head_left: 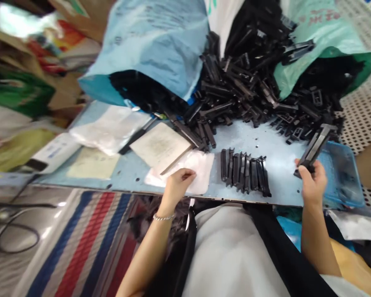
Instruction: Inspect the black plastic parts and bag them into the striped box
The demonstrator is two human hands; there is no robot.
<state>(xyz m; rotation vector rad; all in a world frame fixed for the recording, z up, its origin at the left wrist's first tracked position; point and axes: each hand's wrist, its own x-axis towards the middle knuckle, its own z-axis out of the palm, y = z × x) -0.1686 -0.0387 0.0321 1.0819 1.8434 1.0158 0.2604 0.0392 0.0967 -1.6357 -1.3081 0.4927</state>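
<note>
My right hand (311, 181) grips the lower end of a long black plastic part (315, 146) that slants up over a blue tray (343, 173). My left hand (178, 182) rests curled on a white sheet (200, 169) at the table's near edge, fingers bent inward, and nothing shows in them. Between my hands a row of several black parts (244, 171) lies side by side on the light blue table (278, 161). Behind it a big heap of the same black parts (250, 82) spills from bags.
A light blue sack (154, 41) and a green sack (321, 37) stand open at the back. A grey flat slab (160, 146), clear plastic bags (108, 128) and a white box (52, 152) lie left. A striped fabric (86, 243) hangs below.
</note>
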